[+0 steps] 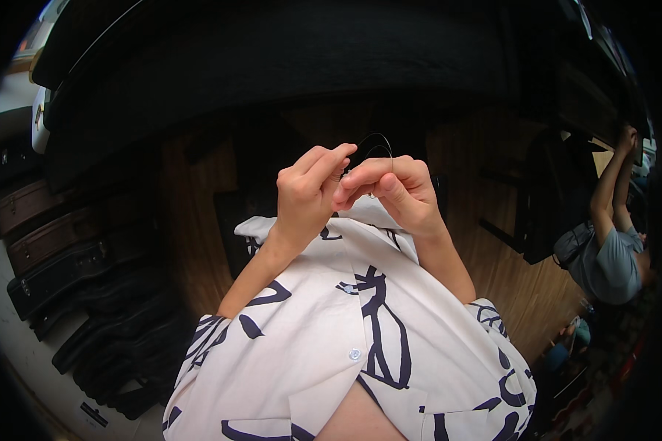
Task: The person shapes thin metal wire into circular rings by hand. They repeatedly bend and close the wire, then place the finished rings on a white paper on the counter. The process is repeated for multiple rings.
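Hands: right hand (403, 192) pinches thin wire (380, 134); left hand (307, 184) just beside, grip unclear
Wire's arc: bows toward twelve o'clock, nearer right hand

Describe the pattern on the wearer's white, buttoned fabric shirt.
The shirt has bold, irregular dark line shapes on white; the head view shows it best.

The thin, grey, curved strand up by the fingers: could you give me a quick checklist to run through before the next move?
1. Thin, grey, curved strand visible: ok, arching above the fingers.
2. Bare right hand gripping it: ok, apparently pinched at thumb and forefinger.
3. Bare left hand gripping it: cannot tell; fingertips are near, contact unclear.
4. Strand straight: not ok, it bends in an arc.
5. Strand ends located: cannot tell, too fine to trace.
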Demonstrator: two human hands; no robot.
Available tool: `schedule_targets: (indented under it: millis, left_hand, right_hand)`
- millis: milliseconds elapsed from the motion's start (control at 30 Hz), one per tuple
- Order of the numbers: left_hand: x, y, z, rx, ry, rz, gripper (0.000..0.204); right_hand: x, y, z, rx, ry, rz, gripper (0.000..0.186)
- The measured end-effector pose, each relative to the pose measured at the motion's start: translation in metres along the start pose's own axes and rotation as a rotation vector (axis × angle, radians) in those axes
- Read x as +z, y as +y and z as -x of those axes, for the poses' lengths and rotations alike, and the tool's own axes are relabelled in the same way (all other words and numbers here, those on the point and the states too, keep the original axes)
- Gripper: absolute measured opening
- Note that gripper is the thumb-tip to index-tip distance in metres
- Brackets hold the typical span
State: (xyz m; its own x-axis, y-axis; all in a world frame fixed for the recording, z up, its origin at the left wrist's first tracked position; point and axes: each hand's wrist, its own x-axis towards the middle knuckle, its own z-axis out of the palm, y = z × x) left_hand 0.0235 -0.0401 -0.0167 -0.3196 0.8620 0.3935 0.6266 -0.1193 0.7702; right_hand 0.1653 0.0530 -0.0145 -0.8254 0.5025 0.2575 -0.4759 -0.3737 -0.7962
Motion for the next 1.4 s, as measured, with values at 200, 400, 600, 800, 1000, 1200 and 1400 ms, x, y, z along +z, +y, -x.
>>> schedule_targets:
  millis: [200,400,600,800,1000,1200,1400]
  left_hand:
    - [0.006,0.006,0.009,-0.08,-0.096,0.006,0.016]
    - [0.005,0.002,0.009,-0.046,-0.203,0.002,0.01]
    - [0.007,0.009,0.008,-0.126,-0.194,-0.023,0.006]
    - [0.005,0.002,0.007,-0.193,-0.193,0.099,0.005]
    - [0.006,0.005,0.009,-0.188,-0.201,0.192,0.005]
    - [0.002,0.011,0.004,-0.255,-0.289,0.258,0.012]
    - [0.003,0.01,0.005,-0.209,-0.3,0.257,0.014]
  right_hand:
    - [0.002,0.003,-0.004,-0.038,0.193,0.242,0.036]
    - [0.002,0.009,-0.005,-0.062,0.293,0.258,0.036]
    - [0.004,0.005,-0.007,-0.085,0.305,0.32,0.035]
    - [0.01,0.002,-0.005,-0.091,0.282,0.36,0.031]
    - [0.011,0.002,-0.007,-0.109,0.31,0.456,0.03]
    - [0.01,0.005,-0.01,-0.148,0.287,0.394,0.032]
    - [0.012,0.004,-0.01,-0.149,0.243,0.354,0.033]
